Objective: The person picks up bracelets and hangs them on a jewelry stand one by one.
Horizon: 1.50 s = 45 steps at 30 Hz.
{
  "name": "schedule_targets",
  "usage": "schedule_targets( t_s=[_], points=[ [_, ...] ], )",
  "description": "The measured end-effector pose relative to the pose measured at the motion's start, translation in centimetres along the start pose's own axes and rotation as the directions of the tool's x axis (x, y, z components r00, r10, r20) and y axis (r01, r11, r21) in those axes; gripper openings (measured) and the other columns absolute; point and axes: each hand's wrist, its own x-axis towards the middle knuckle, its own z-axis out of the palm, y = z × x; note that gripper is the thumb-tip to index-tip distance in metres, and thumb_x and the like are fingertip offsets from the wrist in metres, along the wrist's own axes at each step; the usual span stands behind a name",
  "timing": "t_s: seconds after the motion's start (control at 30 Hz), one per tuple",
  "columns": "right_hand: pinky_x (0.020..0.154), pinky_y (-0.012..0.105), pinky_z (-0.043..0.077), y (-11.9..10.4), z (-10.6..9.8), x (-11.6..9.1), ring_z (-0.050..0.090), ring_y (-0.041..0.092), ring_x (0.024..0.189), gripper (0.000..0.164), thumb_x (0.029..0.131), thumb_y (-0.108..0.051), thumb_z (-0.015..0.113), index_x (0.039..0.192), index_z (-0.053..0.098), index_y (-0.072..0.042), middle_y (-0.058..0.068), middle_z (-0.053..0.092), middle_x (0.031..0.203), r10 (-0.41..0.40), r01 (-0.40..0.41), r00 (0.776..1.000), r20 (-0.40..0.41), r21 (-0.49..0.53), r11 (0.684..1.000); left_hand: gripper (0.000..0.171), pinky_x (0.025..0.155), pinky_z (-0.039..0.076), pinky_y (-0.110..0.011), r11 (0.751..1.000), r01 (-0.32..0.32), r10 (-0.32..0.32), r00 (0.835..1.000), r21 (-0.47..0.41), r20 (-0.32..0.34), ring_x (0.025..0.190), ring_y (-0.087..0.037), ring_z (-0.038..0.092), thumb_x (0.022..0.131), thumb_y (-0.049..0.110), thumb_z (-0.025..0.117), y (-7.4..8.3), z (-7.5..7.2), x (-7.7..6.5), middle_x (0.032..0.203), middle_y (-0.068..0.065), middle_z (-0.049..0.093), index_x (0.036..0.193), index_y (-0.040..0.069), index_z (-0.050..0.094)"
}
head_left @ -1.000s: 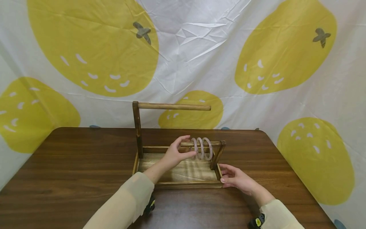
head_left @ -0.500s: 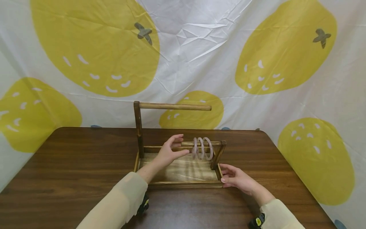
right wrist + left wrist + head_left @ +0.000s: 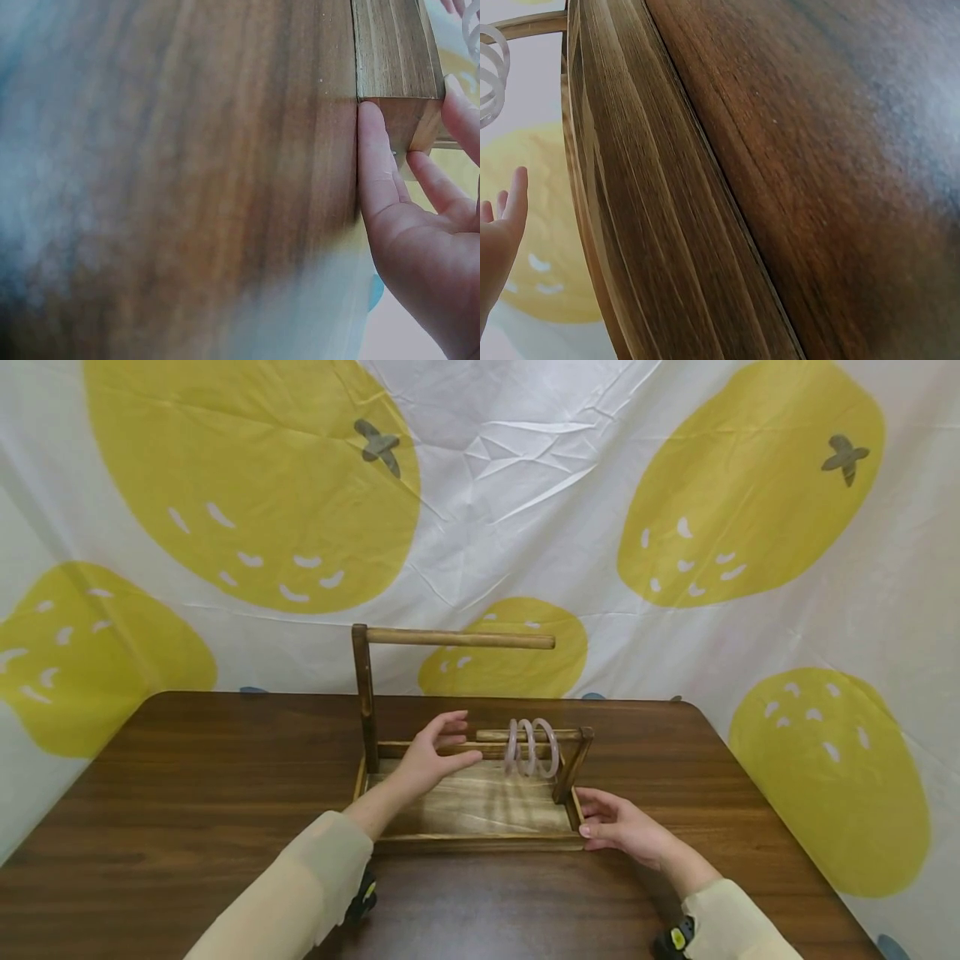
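Observation:
In the head view, three pale translucent bangles hang on the lower rod of a wooden stand with a tray base. My left hand hovers over the tray, left of that rod's free end, its thumb and fingers spread and holding nothing. The left wrist view has that hand at its edge, apart from the bangles. My right hand touches the tray's right end. Seen from the right wrist, its extended fingers lie along the end wall, with the thumb near the upper edge.
A longer upper rod reaches right from the stand's tall left post, with nothing hung on it. The stand rests on a dark wooden table. Behind it hangs a white cloth printed with yellow fruit.
My left hand has drawn away to the left, off the bangles and the lower rod's end. The bangles stay on the rod, and my right hand keeps its place at the tray.

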Motion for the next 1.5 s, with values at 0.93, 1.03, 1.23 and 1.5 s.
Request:
schedule_targets(
  t_s=[0.93, 1.03, 1.23, 1.5],
  points=[
    [0.083, 0.038, 0.054, 0.1, -0.4, 0.4, 0.056, 0.014, 0.098, 0.077, 0.091, -0.013, 0.060, 0.144, 0.011, 0.013, 0.035, 0.039, 0.126, -0.010, 0.010, 1.000, -0.001, -0.001, 1.000, 0.064, 0.098, 0.044, -0.047, 0.999, 0.004, -0.002, 0.999, 0.038, -0.046, 0.126, -0.038, 0.044, 0.085, 0.012, 0.068, -0.9, -2.9, -2.1, 0.138, -0.019, 0.043, 0.141, 0.007, 0.036],
    [0.083, 0.038, 0.054, 0.0, -0.4, 0.4, 0.056, 0.014, 0.098, 0.078, 0.090, -0.014, 0.061, 0.143, 0.011, 0.014, 0.036, 0.039, 0.127, -0.015, 0.015, 1.000, 0.001, -0.005, 1.000, 0.064, 0.098, 0.044, -0.046, 0.999, 0.001, 0.001, 0.998, 0.042, -0.057, 0.125, -0.037, 0.046, 0.085, 0.012, 0.068, -1.0, -3.3, -2.5, 0.137, -0.019, 0.043, 0.140, 0.007, 0.037],
    [0.084, 0.038, 0.053, -0.2, -0.4, 0.4, 0.056, 0.014, 0.099, 0.077, 0.091, -0.013, 0.060, 0.144, 0.010, 0.014, 0.037, 0.038, 0.127, -0.006, 0.006, 1.000, 0.010, -0.006, 1.000, 0.062, 0.099, 0.043, -0.046, 0.999, -0.019, 0.021, 0.997, 0.039, -0.074, 0.124, -0.041, 0.045, 0.085, 0.006, 0.066, -1.2, -4.0, -3.2, 0.137, -0.023, 0.042, 0.140, 0.002, 0.036],
    [0.083, 0.037, 0.054, -0.1, -0.6, 0.3, 0.057, 0.015, 0.099, 0.075, 0.091, -0.011, 0.059, 0.143, 0.011, 0.015, 0.039, 0.038, 0.128, -0.005, 0.005, 1.000, 0.004, -0.015, 1.000, 0.061, 0.101, 0.039, -0.053, 0.998, -0.039, 0.043, 0.996, 0.056, -0.076, 0.123, -0.043, 0.045, 0.085, 0.005, 0.065, -1.5, -4.5, -3.8, 0.135, -0.027, 0.042, 0.138, -0.001, 0.037]
  ],
)
